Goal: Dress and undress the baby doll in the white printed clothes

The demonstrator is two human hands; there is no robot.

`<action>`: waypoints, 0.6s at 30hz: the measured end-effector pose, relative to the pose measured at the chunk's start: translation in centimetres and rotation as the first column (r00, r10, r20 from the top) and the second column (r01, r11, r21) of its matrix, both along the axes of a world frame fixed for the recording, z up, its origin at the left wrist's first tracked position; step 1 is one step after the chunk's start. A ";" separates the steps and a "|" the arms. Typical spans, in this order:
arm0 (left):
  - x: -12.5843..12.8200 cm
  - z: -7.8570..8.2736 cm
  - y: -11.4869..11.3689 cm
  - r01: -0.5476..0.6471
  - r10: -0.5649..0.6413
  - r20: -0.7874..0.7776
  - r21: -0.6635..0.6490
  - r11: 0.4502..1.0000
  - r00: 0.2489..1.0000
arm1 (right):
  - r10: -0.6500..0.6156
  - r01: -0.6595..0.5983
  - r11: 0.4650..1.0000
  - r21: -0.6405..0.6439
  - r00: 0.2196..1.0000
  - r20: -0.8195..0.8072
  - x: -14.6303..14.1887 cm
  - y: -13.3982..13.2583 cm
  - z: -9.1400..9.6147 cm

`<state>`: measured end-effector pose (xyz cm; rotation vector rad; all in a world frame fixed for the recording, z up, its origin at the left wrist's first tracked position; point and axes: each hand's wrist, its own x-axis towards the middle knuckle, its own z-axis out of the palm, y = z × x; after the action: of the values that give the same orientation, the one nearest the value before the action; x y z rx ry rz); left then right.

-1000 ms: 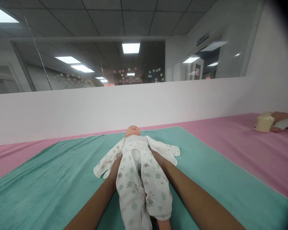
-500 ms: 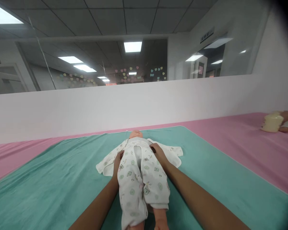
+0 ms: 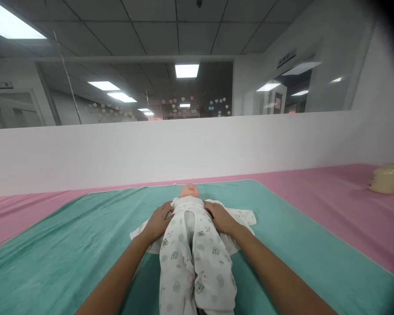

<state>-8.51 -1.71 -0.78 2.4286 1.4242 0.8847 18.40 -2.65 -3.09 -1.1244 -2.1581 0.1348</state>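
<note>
A baby doll (image 3: 189,190) lies on its back on the green cloth, head away from me. It wears white trousers (image 3: 213,262) with a green animal print, and a white top (image 3: 244,215) is spread out under it on both sides. My left hand (image 3: 159,221) is at the left side of the trousers' waist, its fingers bent over the edge. On the opposite side, my right hand (image 3: 219,216) grips the waist, fingertips tucked against the fabric. The doll's feet are out of view below.
The green cloth (image 3: 85,236) covers a pink sheet (image 3: 321,197). At the far right stands a pale yellow bottle-like container (image 3: 385,178), beside a partly visible skin-toned object. A white wall (image 3: 151,148) with glass panels above closes off the back.
My left hand has come up and over the waist, showing more of its back. The trouser legs lie lower in view, and the feet have left the picture. The view has tilted slightly upward.
</note>
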 end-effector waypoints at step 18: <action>1.9 0.2 4.3 -0.237 0.299 0.289 -0.230 0.944 0.910 | -0.230 0.111 0.927 -0.359 0.923 -0.308 -1.1 4.9 0.7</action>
<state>-6.62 2.55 -0.58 1.8743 1.6514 1.0870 17.34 2.22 -2.37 -1.3629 -1.7511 0.5961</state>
